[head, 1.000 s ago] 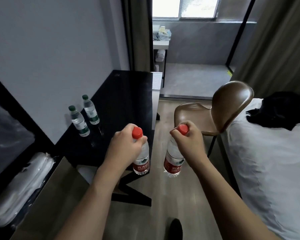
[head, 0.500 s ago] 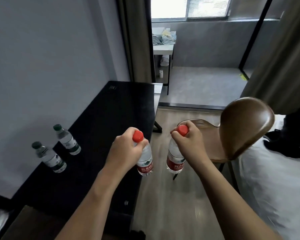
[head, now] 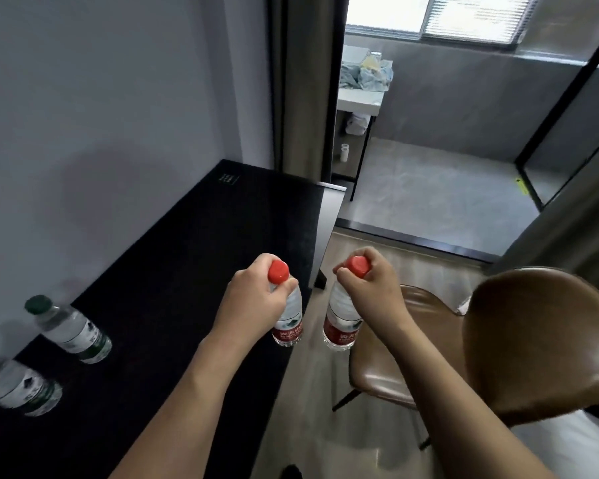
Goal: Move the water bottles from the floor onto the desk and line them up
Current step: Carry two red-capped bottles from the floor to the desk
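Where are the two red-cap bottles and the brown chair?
Left red-cap bottle [head: 288,326]: head view, on its label.
Right red-cap bottle [head: 339,326]: head view, lower body.
Brown chair [head: 533,340]: head view, on its backrest.

We see two red-capped bottles [head: 287,319] [head: 339,323] hanging upright, held by their necks. Two green-capped bottles [head: 71,328] [head: 18,388] stand on our black worktop [head: 194,254].
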